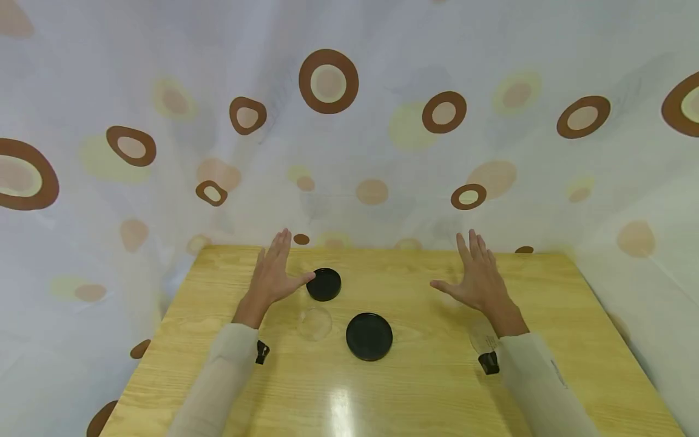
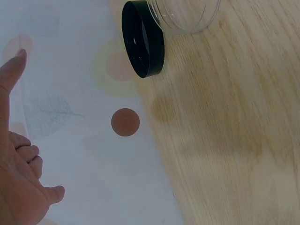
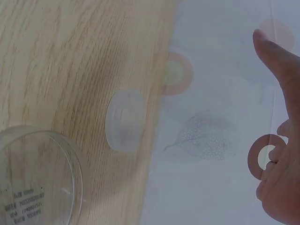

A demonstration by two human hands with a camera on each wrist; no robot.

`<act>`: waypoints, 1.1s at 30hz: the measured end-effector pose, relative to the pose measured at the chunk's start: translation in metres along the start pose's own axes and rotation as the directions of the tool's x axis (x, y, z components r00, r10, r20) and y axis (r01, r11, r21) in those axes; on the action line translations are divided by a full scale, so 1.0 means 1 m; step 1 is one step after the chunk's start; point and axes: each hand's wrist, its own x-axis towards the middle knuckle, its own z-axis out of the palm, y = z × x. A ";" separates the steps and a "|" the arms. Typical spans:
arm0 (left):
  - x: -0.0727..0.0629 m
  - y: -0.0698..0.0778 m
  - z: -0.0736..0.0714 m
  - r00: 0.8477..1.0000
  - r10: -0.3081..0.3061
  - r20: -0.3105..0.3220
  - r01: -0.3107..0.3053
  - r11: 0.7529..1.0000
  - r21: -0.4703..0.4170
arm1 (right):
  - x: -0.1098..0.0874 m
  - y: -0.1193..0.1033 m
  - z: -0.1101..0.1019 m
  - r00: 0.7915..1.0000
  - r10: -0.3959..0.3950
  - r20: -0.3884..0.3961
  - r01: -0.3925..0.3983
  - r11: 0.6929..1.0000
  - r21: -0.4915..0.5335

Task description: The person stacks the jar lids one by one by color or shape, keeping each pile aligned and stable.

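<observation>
Both hands hover over the table with fingers stretched and thumbs spread, holding nothing. My left hand [image 1: 271,273] is nearest a black round lid [image 1: 324,286], which its thumb tip overlaps in the head view. In the left wrist view this lid stands beside a clear round container [image 2: 185,16]. My right hand [image 1: 480,282] is over the right side. Below it, in the right wrist view, are a translucent whitish cap [image 3: 125,121] and a clear round container with dark print [image 3: 37,180]. A larger black round lid [image 1: 369,337] lies between the hands.
The light wooden table [image 1: 415,394] meets a patterned white sheet [image 1: 371,139] at its back edge and sides. Another view of clear plastic shows as a faint round container [image 1: 315,324] in front of the smaller black lid. Black straps [image 1: 488,363] show at both wrists.
</observation>
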 end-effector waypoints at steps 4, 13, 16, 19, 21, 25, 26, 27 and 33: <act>-0.006 0.001 0.006 1.000 0.023 0.017 -0.022 0.999 -0.027 | -0.005 -0.003 0.002 0.999 0.009 0.032 -0.010 1.000 0.024; -0.015 0.002 0.015 0.996 0.017 0.087 -0.006 0.992 -0.126 | -0.010 -0.009 0.006 0.998 0.010 0.069 -0.013 0.999 0.048; -0.016 0.003 0.016 0.997 0.027 0.078 -0.015 0.989 -0.148 | -0.011 -0.010 0.008 0.997 0.007 0.083 -0.013 0.998 0.065; -0.018 0.005 0.018 0.996 0.037 0.076 -0.024 0.987 -0.162 | -0.012 -0.012 0.009 0.995 0.007 0.101 -0.016 0.995 0.095; -0.019 0.006 0.019 0.996 0.046 0.082 -0.032 0.986 -0.165 | -0.013 -0.013 0.010 0.993 0.006 0.118 -0.019 0.993 0.114; -0.021 0.008 0.022 0.994 0.059 0.092 -0.043 0.985 -0.166 | -0.014 -0.017 0.013 0.991 -0.010 0.137 -0.007 0.992 0.128; -0.021 0.009 0.023 0.994 0.063 0.093 -0.047 0.985 -0.169 | -0.014 -0.018 0.014 0.990 -0.017 0.138 -0.002 0.991 0.133; -0.022 0.010 0.023 0.994 0.060 0.096 -0.043 0.983 -0.176 | -0.014 -0.018 0.015 0.990 -0.024 0.138 0.005 0.991 0.134; -0.027 0.014 0.028 0.991 0.037 0.125 -0.008 0.975 -0.224 | -0.016 -0.024 0.020 0.989 -0.056 0.140 0.035 0.988 0.148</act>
